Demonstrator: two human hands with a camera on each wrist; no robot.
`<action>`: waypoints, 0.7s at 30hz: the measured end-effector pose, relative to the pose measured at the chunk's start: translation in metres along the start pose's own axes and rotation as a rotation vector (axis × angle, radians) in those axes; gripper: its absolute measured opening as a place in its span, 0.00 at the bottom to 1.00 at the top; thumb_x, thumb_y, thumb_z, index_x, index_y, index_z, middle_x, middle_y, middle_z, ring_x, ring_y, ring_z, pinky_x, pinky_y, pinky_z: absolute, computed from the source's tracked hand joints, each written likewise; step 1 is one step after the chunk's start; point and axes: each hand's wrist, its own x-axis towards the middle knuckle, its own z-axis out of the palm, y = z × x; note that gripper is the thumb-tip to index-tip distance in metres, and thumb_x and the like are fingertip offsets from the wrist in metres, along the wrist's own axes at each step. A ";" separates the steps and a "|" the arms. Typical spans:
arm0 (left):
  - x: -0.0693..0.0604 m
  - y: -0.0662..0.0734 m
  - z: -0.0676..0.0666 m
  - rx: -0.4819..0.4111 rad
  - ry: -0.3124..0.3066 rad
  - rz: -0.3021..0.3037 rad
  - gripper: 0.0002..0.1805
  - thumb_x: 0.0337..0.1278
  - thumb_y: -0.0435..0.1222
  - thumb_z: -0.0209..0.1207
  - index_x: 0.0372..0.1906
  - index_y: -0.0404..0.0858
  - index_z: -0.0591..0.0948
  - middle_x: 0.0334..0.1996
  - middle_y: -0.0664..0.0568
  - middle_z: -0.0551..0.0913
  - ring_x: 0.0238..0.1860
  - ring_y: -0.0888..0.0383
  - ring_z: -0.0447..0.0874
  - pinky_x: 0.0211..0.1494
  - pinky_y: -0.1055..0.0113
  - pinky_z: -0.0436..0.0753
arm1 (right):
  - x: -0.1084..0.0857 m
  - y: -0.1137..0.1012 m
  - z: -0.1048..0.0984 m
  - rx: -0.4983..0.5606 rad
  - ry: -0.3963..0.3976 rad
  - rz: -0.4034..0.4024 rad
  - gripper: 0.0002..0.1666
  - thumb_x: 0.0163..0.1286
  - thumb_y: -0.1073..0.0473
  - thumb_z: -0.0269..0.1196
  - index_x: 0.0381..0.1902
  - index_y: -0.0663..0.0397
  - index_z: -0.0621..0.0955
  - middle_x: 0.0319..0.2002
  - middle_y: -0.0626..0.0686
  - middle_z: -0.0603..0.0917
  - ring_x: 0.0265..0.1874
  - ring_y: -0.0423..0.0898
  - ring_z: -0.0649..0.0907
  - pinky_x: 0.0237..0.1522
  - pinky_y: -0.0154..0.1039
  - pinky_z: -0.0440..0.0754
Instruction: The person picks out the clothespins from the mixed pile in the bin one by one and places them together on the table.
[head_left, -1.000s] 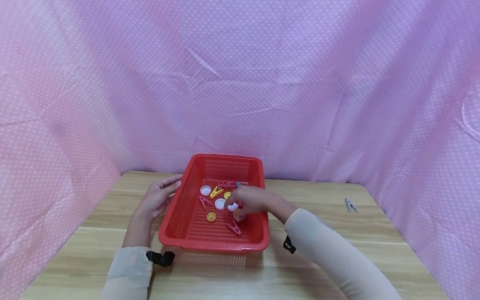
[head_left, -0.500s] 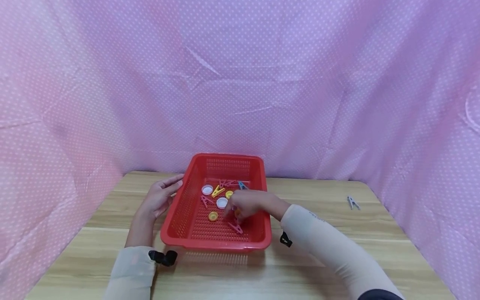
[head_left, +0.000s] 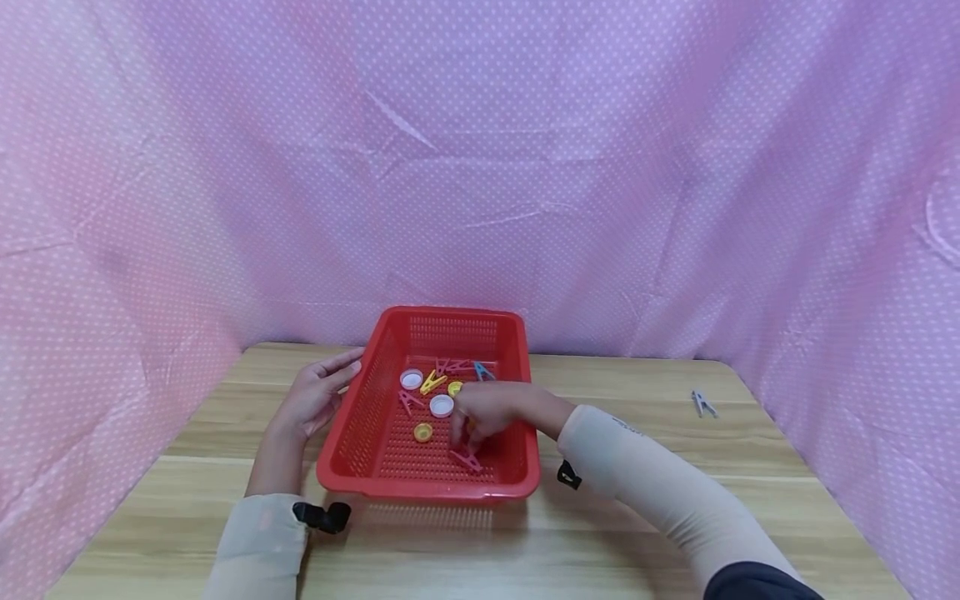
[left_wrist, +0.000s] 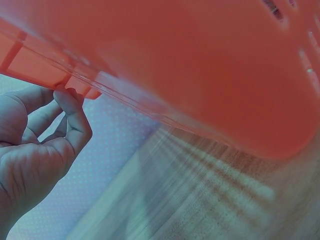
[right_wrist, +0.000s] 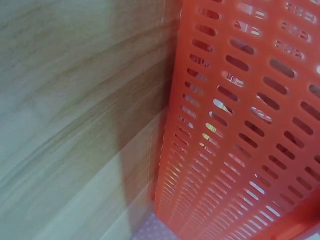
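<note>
Head view: the right hand (head_left: 487,410) has edged toward the pink clothespin (head_left: 468,460) near the near-right corner of the red basket (head_left: 427,489), uncovering the blue clothespin (head_left: 482,371), so work apparently centres cornerward; its grip, fingertips hidden, I cannot tell; left hand (head_left: 315,396) pinches the left rim.

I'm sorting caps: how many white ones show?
2 in view, both inside the red basket: a farther white cap toward its left, a nearer white cap beside the right hand. More may be hidden beneath that hand.
</note>
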 end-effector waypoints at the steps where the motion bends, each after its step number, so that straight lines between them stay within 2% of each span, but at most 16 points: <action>1: 0.000 0.000 0.000 0.000 0.002 0.001 0.27 0.73 0.32 0.59 0.72 0.29 0.70 0.48 0.51 0.88 0.44 0.58 0.89 0.47 0.65 0.90 | 0.000 -0.001 0.000 -0.024 0.000 0.003 0.07 0.63 0.58 0.75 0.40 0.42 0.93 0.33 0.32 0.88 0.31 0.30 0.79 0.34 0.23 0.79; 4: 0.000 0.001 0.000 0.005 0.001 -0.003 0.28 0.73 0.32 0.59 0.73 0.29 0.69 0.48 0.51 0.88 0.45 0.58 0.89 0.47 0.64 0.90 | 0.001 -0.002 -0.001 -0.084 -0.005 0.019 0.03 0.64 0.52 0.75 0.35 0.40 0.93 0.29 0.30 0.86 0.29 0.29 0.79 0.32 0.23 0.77; 9: 0.000 0.002 0.002 0.015 0.010 -0.014 0.28 0.74 0.32 0.59 0.73 0.29 0.68 0.50 0.50 0.88 0.45 0.57 0.90 0.47 0.63 0.90 | 0.001 -0.003 -0.002 -0.115 0.007 0.044 0.05 0.65 0.49 0.74 0.32 0.40 0.93 0.27 0.30 0.85 0.30 0.29 0.80 0.33 0.23 0.77; 16: -0.001 0.001 0.001 0.021 0.003 -0.015 0.27 0.74 0.33 0.58 0.73 0.32 0.71 0.51 0.49 0.88 0.44 0.57 0.90 0.47 0.63 0.90 | 0.001 -0.004 -0.001 -0.017 0.050 0.062 0.05 0.62 0.54 0.76 0.36 0.44 0.90 0.29 0.35 0.85 0.30 0.31 0.80 0.33 0.25 0.80; 21: -0.002 0.001 0.002 0.025 0.012 -0.015 0.27 0.74 0.33 0.59 0.73 0.32 0.70 0.51 0.49 0.88 0.45 0.57 0.90 0.47 0.62 0.90 | 0.000 -0.006 0.000 0.056 0.052 0.081 0.11 0.63 0.58 0.76 0.43 0.45 0.89 0.36 0.38 0.86 0.35 0.32 0.82 0.38 0.24 0.83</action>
